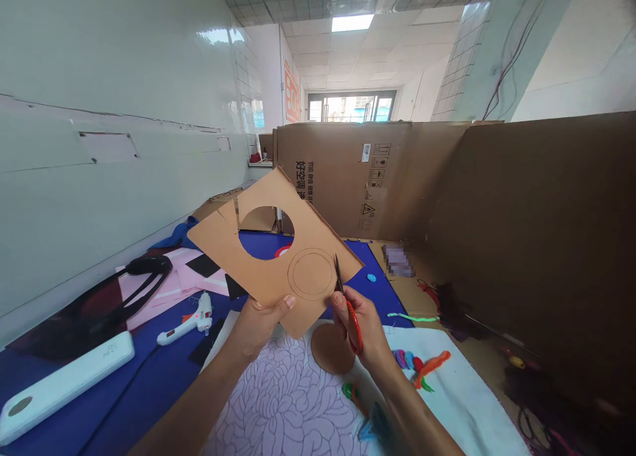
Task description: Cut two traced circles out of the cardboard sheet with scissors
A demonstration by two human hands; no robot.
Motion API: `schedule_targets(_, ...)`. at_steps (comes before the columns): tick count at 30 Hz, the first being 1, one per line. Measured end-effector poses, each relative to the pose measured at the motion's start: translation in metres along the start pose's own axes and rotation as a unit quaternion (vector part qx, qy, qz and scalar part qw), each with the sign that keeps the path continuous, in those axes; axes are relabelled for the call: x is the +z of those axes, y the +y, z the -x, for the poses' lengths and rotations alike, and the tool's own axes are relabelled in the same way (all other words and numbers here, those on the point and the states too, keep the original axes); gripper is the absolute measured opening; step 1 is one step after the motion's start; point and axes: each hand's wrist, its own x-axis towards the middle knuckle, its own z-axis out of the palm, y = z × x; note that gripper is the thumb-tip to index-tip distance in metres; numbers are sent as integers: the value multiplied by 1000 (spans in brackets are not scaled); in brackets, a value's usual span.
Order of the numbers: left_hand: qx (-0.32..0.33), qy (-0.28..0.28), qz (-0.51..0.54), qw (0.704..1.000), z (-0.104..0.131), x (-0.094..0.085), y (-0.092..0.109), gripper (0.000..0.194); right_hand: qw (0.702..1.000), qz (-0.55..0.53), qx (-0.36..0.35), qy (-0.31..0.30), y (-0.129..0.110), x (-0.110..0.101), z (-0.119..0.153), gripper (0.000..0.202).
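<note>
A tan cardboard sheet [263,280] is held up in the middle of the head view. It has a large round hole and, to the right of it, two drawn circles, one inside the other. My left hand [261,323] grips its lower edge, thumb on the front. My right hand [365,320] is closed round red-handled scissors [354,323], whose dark blades point up beside the drawn circles at the sheet's right part. Whether the blades touch the card I cannot tell. Below the sheet lies a brown cardboard disc [332,351], on white cloth with a flower line drawing [288,396].
A white glue gun [189,323] and a long white device [69,386] lie on the blue surface at left, near pink sheets [154,290]. Coloured yarn pieces [432,370] lie at right. Large cardboard panels [348,177] stand behind and to the right.
</note>
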Motion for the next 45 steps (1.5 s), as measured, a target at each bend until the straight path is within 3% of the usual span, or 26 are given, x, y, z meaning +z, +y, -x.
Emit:
schedule_targets(33, -18, -18, 9, 1000, -2, -8, 6, 80, 1000, 15, -20, -9, 7, -5, -3, 53)
schedule_targets(45, -25, -17, 9, 1000, -5, -15, 5, 65, 1000, 18, 7, -14, 3, -5, -1, 56)
